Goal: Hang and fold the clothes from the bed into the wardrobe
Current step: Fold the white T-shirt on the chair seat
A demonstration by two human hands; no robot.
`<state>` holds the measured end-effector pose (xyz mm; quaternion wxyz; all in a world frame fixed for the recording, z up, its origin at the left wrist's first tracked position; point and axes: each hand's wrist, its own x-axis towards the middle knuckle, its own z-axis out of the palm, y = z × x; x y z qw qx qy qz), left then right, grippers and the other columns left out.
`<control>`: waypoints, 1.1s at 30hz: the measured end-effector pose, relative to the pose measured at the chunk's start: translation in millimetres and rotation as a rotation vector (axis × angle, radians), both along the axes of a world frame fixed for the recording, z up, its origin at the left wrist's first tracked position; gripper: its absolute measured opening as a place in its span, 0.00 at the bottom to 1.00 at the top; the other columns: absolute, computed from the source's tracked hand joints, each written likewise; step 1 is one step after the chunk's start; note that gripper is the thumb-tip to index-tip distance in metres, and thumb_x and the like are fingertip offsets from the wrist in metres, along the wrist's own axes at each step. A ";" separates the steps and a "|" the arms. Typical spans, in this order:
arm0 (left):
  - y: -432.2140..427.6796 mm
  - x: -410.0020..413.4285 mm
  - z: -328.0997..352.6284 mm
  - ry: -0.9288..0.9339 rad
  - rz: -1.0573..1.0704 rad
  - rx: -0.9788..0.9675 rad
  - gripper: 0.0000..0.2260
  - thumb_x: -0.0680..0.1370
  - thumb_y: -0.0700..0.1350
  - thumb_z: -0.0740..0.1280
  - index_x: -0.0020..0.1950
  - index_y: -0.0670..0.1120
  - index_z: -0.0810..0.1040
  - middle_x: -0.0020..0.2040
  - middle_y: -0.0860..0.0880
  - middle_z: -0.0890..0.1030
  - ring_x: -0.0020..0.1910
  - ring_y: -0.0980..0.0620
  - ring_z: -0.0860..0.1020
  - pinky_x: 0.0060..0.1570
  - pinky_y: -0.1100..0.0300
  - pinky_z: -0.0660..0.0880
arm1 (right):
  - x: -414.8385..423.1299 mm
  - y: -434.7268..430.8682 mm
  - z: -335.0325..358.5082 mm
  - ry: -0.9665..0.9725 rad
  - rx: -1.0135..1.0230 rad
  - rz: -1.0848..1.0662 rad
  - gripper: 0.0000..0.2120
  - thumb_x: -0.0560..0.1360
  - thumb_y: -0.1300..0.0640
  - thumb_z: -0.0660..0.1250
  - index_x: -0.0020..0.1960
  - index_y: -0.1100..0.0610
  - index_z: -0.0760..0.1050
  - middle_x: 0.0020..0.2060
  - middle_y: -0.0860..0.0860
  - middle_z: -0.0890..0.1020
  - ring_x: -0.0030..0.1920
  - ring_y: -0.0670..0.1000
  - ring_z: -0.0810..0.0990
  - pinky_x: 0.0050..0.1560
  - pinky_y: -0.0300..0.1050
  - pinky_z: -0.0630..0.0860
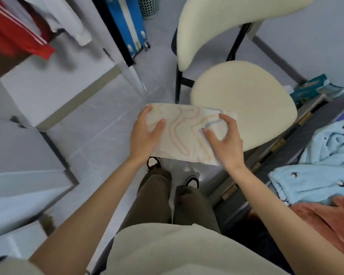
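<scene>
Two hands carry the folded patterned cloth [184,133] level in mid-air before the chair [246,96]: left hand [145,135] clasps its left end, right hand [229,141] its right, evidently to preserve the fold for the wardrobe [40,90].

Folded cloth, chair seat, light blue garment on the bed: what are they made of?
Folded cloth: thin soft fabric, matte, off-white with pastel wavy lines; whether woven or knit is unclear.
Chair seat: smooth cream upholstery over padding, probably faux leather; rounded edges, no visible weave.
Light blue garment: likely fleece or plush; fuzzy matte surface, thick soft folds.
</scene>
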<state>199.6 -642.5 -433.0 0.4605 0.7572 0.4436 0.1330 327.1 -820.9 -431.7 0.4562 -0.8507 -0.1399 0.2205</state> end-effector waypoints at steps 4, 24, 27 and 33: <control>31.5 -60.0 59.1 -0.007 0.098 0.058 0.23 0.78 0.52 0.66 0.72 0.52 0.65 0.64 0.59 0.70 0.62 0.58 0.70 0.58 0.67 0.64 | -38.0 48.9 50.8 -0.029 0.050 0.139 0.26 0.73 0.47 0.71 0.67 0.50 0.66 0.53 0.40 0.73 0.45 0.34 0.68 0.43 0.21 0.61; 282.2 -314.6 333.4 -0.221 0.456 0.453 0.25 0.78 0.53 0.65 0.72 0.51 0.63 0.67 0.54 0.70 0.60 0.58 0.68 0.56 0.64 0.64 | -233.3 370.8 311.6 -0.250 0.515 0.564 0.26 0.72 0.47 0.71 0.67 0.49 0.68 0.61 0.40 0.73 0.58 0.38 0.68 0.58 0.33 0.62; 317.1 -326.5 381.9 -0.269 0.468 0.540 0.24 0.77 0.52 0.66 0.72 0.51 0.63 0.67 0.54 0.70 0.64 0.53 0.70 0.57 0.63 0.64 | -241.1 409.9 357.4 -0.282 0.593 0.587 0.27 0.72 0.47 0.71 0.67 0.49 0.67 0.59 0.38 0.71 0.57 0.37 0.67 0.56 0.30 0.62; 384.4 -329.3 463.5 -0.330 0.489 0.655 0.25 0.78 0.54 0.65 0.73 0.54 0.61 0.68 0.54 0.68 0.64 0.52 0.68 0.56 0.61 0.64 | -239.8 483.6 439.7 -0.379 0.738 0.613 0.26 0.72 0.46 0.71 0.66 0.49 0.68 0.63 0.41 0.72 0.59 0.39 0.67 0.54 0.28 0.62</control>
